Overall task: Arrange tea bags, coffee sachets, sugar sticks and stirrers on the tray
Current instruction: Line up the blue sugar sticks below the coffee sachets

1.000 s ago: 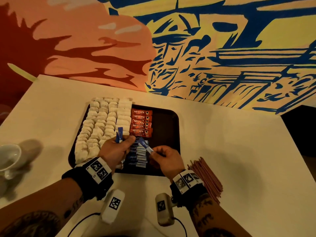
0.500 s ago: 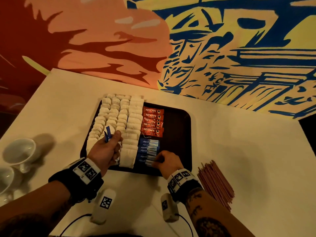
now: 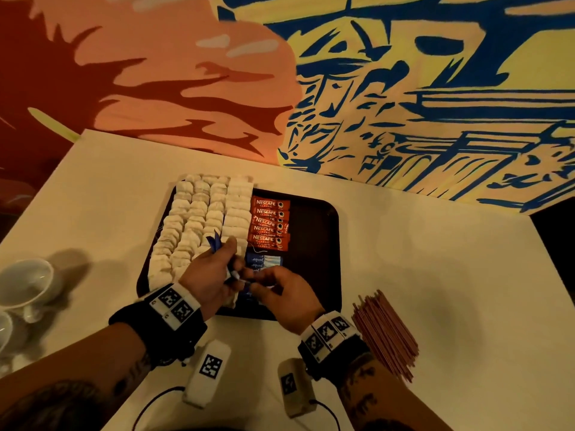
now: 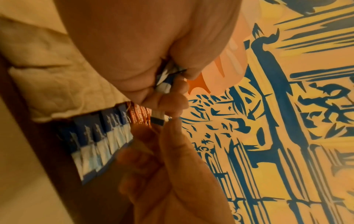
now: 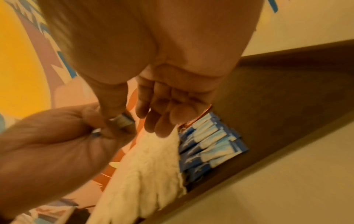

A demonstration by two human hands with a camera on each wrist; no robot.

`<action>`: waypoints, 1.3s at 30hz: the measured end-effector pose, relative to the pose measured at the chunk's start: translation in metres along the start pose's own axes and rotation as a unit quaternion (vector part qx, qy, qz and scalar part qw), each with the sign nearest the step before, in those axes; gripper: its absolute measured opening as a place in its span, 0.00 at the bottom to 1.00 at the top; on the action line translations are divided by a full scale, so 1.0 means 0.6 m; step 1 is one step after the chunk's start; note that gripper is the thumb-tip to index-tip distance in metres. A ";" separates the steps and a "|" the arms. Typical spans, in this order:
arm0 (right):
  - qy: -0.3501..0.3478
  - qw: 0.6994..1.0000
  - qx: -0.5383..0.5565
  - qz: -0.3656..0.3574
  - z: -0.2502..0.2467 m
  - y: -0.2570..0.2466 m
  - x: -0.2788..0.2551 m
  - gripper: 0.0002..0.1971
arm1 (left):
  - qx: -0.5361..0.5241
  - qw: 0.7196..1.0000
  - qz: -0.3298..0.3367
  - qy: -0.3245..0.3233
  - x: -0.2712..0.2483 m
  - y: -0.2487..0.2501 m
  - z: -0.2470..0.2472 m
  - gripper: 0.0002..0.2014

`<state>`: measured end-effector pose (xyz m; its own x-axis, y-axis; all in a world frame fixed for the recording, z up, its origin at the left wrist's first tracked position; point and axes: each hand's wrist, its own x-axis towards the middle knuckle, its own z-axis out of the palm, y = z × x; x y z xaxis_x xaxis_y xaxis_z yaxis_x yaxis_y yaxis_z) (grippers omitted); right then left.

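Pinching sugar sticks (image 3: 215,244) (both hands)

The tray (image 3: 329,244) lies on the desk (image 3: 435,275). In it, the tea bags (image 3: 193,225) fill its left part; the coffee sachets (image 3: 269,223) lie just right of them toward its far edge, the sugar sticks (image 3: 264,261) nearer. Off the tray — right of its near corner — lie the stirrers (image 3: 385,331); well left of it stand the cups (image 3: 23,287).
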<state>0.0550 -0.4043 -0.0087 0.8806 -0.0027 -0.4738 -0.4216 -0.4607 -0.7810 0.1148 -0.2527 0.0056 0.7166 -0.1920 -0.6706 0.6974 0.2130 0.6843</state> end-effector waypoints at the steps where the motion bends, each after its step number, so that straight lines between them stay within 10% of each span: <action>1: -0.005 1.000 0.023 -0.011 0.006 -0.001 -0.003 0.14 | 0.001 1.000 0.004 -0.005 -0.002 -0.002 0.010 0.26; 14: 0.165 0.969 0.185 -0.013 -0.044 0.022 -0.051 0.09 | 0.092 0.993 0.071 -0.026 -0.047 -0.027 0.065 0.15; 19: 0.163 0.971 0.174 -0.013 -0.069 0.025 -0.062 0.09 | 0.214 0.969 0.123 -0.007 -0.045 -0.033 0.059 0.11; 27: 0.201 0.960 0.133 -0.140 -0.074 0.036 -0.064 0.14 | 0.055 0.996 0.035 -0.055 -0.049 -0.025 0.053 0.15; 39: 0.190 0.948 0.143 -0.213 -0.066 0.039 -0.016 0.24 | 0.165 0.977 0.130 0.013 -0.029 0.001 0.039 0.13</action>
<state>0.0451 -0.4503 -0.0065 0.9753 -0.2155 0.0480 -0.0035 -0.2323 -0.9726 0.1031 -0.2718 0.0247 0.8730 -0.1465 -0.4653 0.4599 -0.0710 0.8851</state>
